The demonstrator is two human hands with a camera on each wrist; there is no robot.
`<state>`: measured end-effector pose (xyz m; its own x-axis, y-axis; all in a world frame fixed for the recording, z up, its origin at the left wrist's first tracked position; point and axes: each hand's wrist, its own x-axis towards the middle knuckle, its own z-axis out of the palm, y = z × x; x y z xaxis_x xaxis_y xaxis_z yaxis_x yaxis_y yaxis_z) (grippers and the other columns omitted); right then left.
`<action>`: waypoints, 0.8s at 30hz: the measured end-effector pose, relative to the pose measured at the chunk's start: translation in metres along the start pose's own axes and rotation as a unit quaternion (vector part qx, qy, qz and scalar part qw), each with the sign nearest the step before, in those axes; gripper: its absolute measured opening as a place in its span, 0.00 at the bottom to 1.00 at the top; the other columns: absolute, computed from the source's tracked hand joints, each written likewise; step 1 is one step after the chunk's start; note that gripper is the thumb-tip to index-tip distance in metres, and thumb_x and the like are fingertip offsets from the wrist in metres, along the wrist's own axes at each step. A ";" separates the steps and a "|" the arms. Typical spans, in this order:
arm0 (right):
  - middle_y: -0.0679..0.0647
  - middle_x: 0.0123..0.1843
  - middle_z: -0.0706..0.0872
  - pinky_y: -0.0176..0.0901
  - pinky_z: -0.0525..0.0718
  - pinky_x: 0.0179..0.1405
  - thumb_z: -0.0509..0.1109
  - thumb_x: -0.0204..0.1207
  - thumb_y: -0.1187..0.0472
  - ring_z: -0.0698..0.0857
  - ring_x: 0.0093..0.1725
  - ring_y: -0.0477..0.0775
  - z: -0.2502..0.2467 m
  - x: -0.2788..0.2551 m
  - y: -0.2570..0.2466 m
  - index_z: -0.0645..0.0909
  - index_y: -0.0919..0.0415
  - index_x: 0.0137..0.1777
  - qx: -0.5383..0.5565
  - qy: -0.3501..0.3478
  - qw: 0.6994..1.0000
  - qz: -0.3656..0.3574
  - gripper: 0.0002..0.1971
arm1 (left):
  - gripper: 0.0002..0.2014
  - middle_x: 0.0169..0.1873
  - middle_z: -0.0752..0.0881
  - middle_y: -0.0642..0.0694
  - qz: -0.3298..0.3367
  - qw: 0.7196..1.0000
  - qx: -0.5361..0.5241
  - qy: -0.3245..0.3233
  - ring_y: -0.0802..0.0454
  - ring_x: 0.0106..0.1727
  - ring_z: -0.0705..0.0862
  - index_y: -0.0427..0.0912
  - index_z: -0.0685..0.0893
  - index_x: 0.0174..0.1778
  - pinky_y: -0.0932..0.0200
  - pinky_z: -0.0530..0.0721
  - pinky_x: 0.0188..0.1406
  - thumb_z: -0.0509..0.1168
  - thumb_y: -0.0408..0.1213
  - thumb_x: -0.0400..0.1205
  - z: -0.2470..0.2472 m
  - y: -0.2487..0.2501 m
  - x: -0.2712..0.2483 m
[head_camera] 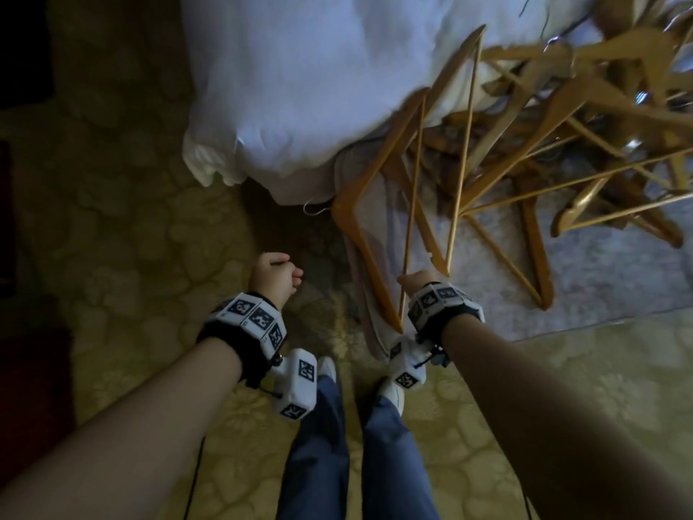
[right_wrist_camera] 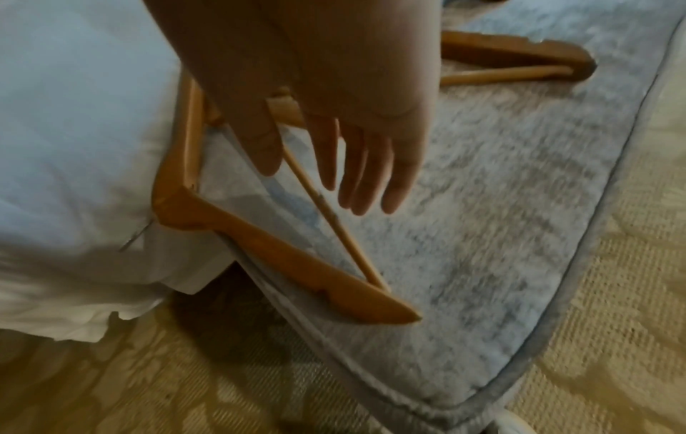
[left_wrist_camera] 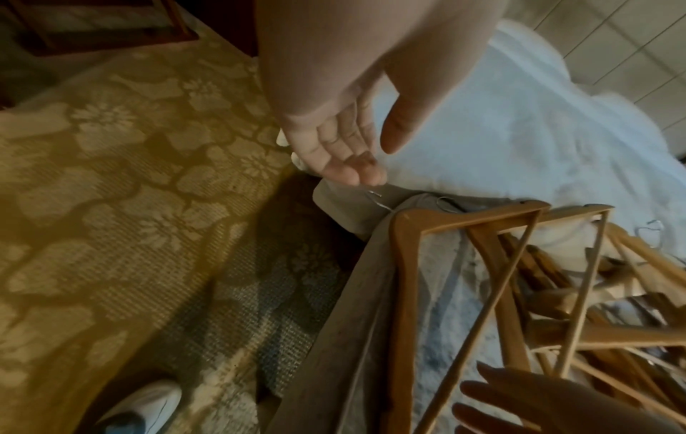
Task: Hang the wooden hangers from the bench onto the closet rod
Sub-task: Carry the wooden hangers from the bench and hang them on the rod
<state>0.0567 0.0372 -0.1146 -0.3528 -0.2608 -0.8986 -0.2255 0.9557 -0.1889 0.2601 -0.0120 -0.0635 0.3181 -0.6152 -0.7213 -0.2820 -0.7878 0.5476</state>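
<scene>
Snag risk: the nearest hanger (right_wrist_camera: 260, 243) overlaps others in the pile (head_camera: 585, 118) on the bench (right_wrist_camera: 482, 235), so neighbours could be dragged off the edge if it is lifted by the thin bar. Right hand (right_wrist_camera: 356, 123): fingers straight, spread over that bar, contact unclear, nothing gripped. Left hand (left_wrist_camera: 334, 146): relaxed, empty, beside the white bedding (head_camera: 300, 88).

Hanger pile (head_camera: 585, 118) is blurred, cut off, with hooks seemingly hidden.
</scene>
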 end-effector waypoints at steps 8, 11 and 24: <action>0.56 0.35 0.84 0.51 0.87 0.50 0.63 0.81 0.60 0.85 0.38 0.55 0.020 -0.001 -0.013 0.79 0.64 0.55 0.115 -0.010 0.993 -0.010 0.09 | 0.12 0.40 0.83 0.47 -0.016 1.000 -0.007 -0.013 0.54 0.40 0.81 0.44 0.77 0.59 0.59 0.79 0.40 0.59 0.29 0.82 -0.022 -0.012 0.019; 0.58 0.40 0.82 0.53 0.86 0.48 0.59 0.82 0.61 0.82 0.39 0.56 0.025 -0.027 -0.030 0.74 0.59 0.57 0.186 -0.007 0.981 -0.047 0.07 | 0.12 0.39 0.83 0.48 -0.015 1.000 -0.006 -0.009 0.54 0.39 0.81 0.44 0.77 0.59 0.59 0.79 0.39 0.59 0.29 0.81 -0.032 0.001 0.014; 0.51 0.32 0.75 0.39 0.74 0.30 0.57 0.84 0.61 0.74 0.29 0.48 -0.054 -0.218 -0.129 0.76 0.68 0.64 0.276 0.043 0.934 -0.221 0.15 | 0.09 0.29 0.83 0.47 0.104 0.988 -0.047 -0.101 0.55 0.28 0.80 0.36 0.79 0.57 0.62 0.78 0.26 0.58 0.31 0.84 -0.084 0.135 -0.086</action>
<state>0.1135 -0.0366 0.1270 -0.4123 -0.6344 -0.6539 0.1279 0.6703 -0.7310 0.2708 -0.0675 0.1083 0.0719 -0.7539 -0.6531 -0.2333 -0.6493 0.7239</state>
